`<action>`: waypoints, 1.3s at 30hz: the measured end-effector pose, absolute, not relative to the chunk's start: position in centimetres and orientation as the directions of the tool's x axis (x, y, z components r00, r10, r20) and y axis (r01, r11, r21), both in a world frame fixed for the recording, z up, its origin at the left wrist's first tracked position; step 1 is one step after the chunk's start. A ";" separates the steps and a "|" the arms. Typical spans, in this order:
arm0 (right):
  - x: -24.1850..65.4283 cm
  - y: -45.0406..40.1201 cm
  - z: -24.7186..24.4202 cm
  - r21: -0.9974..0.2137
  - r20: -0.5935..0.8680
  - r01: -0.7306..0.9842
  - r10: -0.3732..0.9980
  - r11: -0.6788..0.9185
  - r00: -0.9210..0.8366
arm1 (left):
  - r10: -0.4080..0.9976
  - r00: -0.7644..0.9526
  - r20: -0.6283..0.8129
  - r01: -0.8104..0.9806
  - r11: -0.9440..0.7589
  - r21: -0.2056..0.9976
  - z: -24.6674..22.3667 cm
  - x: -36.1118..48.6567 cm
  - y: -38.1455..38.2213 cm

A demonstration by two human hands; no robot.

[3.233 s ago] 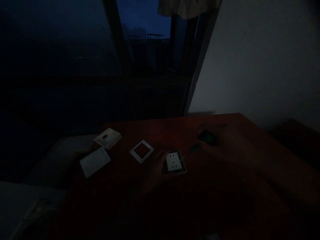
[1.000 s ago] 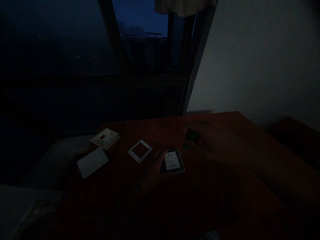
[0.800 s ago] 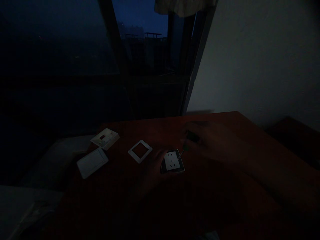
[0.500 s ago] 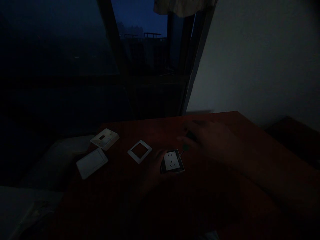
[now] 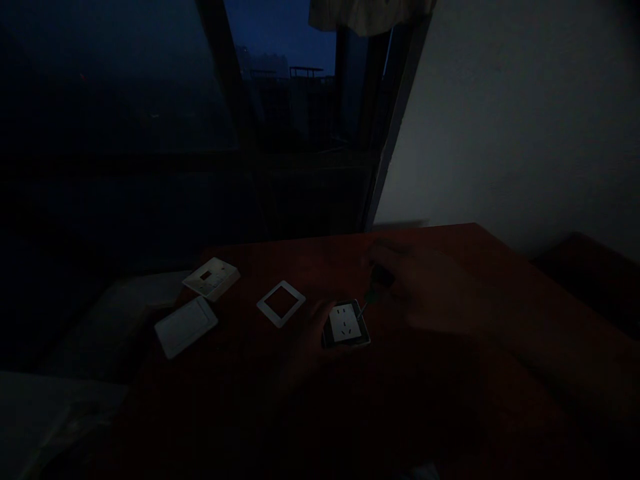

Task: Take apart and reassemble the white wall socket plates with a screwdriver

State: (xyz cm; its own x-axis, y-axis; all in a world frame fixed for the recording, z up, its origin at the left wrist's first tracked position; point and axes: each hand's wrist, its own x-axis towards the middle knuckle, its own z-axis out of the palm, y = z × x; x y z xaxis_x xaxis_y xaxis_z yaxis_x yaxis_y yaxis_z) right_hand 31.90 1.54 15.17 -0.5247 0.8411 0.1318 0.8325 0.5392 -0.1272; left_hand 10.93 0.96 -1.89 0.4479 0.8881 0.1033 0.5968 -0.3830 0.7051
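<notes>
A white socket module with a dark surround [image 5: 345, 323] lies on the reddish table [image 5: 330, 263]. My left hand [image 5: 315, 340] grips it from the left, thumb and fingers at its edges. My right hand [image 5: 417, 283] is closed around the dark green handle of a screwdriver [image 5: 371, 294], whose tip meets the right edge of the socket. To the left lies a white square frame [image 5: 281, 304] with an open middle. The scene is very dark, and the fingertips are partly lost in shadow.
A white box with a small rectangular cutout [image 5: 213, 278] and a flat white plate [image 5: 186, 327] lie at the table's left edge. Behind the table stands a window [image 5: 295, 127], with a pale wall [image 5: 500, 133] on the right.
The fingers of my right hand have shifted slightly around the screwdriver handle. My left hand still grips the socket. The whole view has moved very slightly.
</notes>
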 end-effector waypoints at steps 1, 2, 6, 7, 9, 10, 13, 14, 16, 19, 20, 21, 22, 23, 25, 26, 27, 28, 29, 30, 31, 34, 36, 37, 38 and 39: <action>31.9 1.5 15.2 -0.126 0.134 0.830 0.839 0.543 -0.528 | 0.889 0.448 0.098 0.600 -0.380 0.704 -1.9 10.9 1.0; 31.9 1.5 15.1 -0.102 0.139 0.840 0.843 0.534 -0.519 | 0.890 0.445 0.094 0.603 -0.376 0.703 -2.0 10.9 1.0; 31.7 1.4 15.0 0.021 0.167 0.892 0.878 0.452 -0.449 | 0.889 0.448 0.095 0.600 -0.378 0.705 -2.1 10.9 1.0; 31.7 1.4 15.0 0.009 0.163 0.892 0.879 0.453 -0.448 | 0.887 0.451 0.103 0.594 -0.384 0.707 -2.1 10.9 1.0; 31.7 1.3 15.1 -0.063 0.141 0.870 0.867 0.490 -0.478 | 0.880 0.462 0.107 0.586 -0.394 0.708 -1.9 10.9 1.0; 31.8 1.3 15.1 -0.094 0.129 0.854 0.857 0.511 -0.499 | 0.879 0.466 0.103 0.587 -0.394 0.707 -1.7 10.9 1.0; 31.9 1.4 15.1 -0.041 0.128 0.866 0.862 0.498 -0.490 | 0.886 0.457 0.083 0.605 -0.378 0.701 -1.4 10.9 1.0; 31.9 1.4 15.1 0.010 0.137 0.887 0.878 0.461 -0.458 | 0.889 0.451 0.078 0.613 -0.372 0.697 -1.4 10.9 1.0; 31.9 1.3 15.1 0.078 0.153 0.917 0.904 0.392 -0.400 | 0.891 0.446 0.077 0.619 -0.370 0.692 -1.5 10.9 0.9; 31.9 1.0 15.3 0.003 0.116 0.901 0.895 0.434 -0.431 | 0.884 0.457 0.100 0.606 -0.392 0.692 -1.9 10.8 1.0; 31.9 1.0 15.4 -0.038 0.101 0.882 0.880 0.469 -0.464 | 0.880 0.462 0.110 0.597 -0.400 0.695 -2.0 10.8 1.0; 31.9 0.9 15.4 -0.064 0.095 0.867 0.867 0.495 -0.488 | 0.877 0.466 0.119 0.589 -0.408 0.697 -2.1 10.8 1.0; 31.8 0.9 15.4 -0.062 0.099 0.862 0.862 0.504 -0.497 | 0.875 0.468 0.125 0.585 -0.412 0.699 -2.1 10.8 1.0; 31.8 0.9 15.3 -0.033 0.111 0.869 0.866 0.494 -0.488 | 0.874 0.469 0.125 0.584 -0.413 0.699 -2.2 10.7 1.1; 31.6 1.0 15.2 0.054 0.142 0.898 0.887 0.437 -0.440 | 0.877 0.464 0.127 0.590 -0.412 0.695 -2.1 10.8 1.1; 31.5 0.9 15.2 0.082 0.151 0.907 0.895 0.413 -0.420 | 0.878 0.461 0.125 0.592 -0.410 0.694 -2.1 10.8 1.1; 31.5 0.9 15.2 0.083 0.151 0.910 0.897 0.407 -0.415 | 0.881 0.457 0.121 0.595 -0.404 0.694 -2.0 10.8 1.1; 31.5 0.8 15.3 0.057 0.141 0.904 0.893 0.424 -0.427 | 0.881 0.459 0.115 0.596 -0.401 0.696 -2.0 10.8 1.0; 31.5 0.7 15.3 0.013 0.127 0.892 0.884 0.453 -0.450 | 0.881 0.460 0.109 0.595 -0.397 0.699 -1.9 10.8 1.0; 31.4 0.7 15.4 -0.037 0.114 0.873 0.870 0.486 -0.479 | 0.882 0.460 0.105 0.593 -0.393 0.703 -1.9 10.8 1.0; 31.4 0.6 15.4 -0.078 0.107 0.854 0.856 0.514 -0.505 | 0.883 0.459 0.103 0.590 -0.390 0.707 -1.9 10.8 1.0; 31.3 0.6 15.4 -0.064 0.116 0.854 0.854 0.517 -0.508 | 0.881 0.460 0.113 0.592 -0.399 0.700 -2.3 10.8 1.1; 31.1 0.8 15.2 0.016 0.141 0.885 0.875 0.465 -0.463 | 0.882 0.457 0.114 0.606 -0.403 0.685 -2.5 10.7 1.2; 31.0 0.9 15.2 0.043 0.148 0.896 0.884 0.442 -0.443 | 0.882 0.458 0.109 0.612 -0.402 0.682 -2.6 10.7 1.2; 30.9 0.9 15.1 0.048 0.149 0.902 0.889 0.430 -0.432 | 0.883 0.458 0.104 0.614 -0.398 0.682 -2.6 10.7 1.2; 30.9 0.9 15.1 0.028 0.145 0.900 0.889 0.435 -0.434 | 0.883 0.458 0.101 0.611 -0.395 0.686 -2.6 10.6 1.2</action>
